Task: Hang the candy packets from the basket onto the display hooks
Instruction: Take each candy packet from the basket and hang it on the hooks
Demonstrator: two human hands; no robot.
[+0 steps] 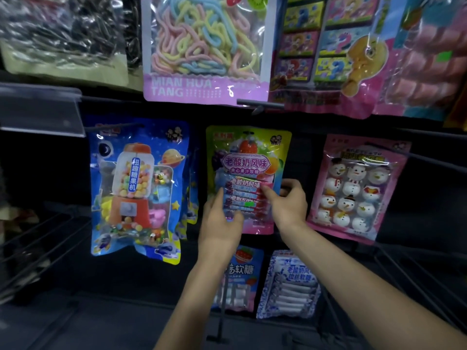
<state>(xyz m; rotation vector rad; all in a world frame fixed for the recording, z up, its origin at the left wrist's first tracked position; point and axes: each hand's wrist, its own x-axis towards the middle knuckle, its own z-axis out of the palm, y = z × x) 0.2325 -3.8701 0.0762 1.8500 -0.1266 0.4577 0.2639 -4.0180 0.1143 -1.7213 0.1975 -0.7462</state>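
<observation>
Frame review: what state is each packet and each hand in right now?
green packet: upright against the display, both hands on it.
left hand: fingers straight, touching its lower left.
right hand: pinching its right edge.
gumball packet: hanging, untouched.
snowman packet: hanging, untouched.

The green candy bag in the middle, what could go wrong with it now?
1. The green candy bag could slip off if its top hole isn't fully on a hook. The picture is too blurry there to tell.
2. The left hand and right hand are both on its lower half, so a hard tug might tear the hole.
3. The right hand is close to the pink snowman bag and might knock it crooked.
</observation>
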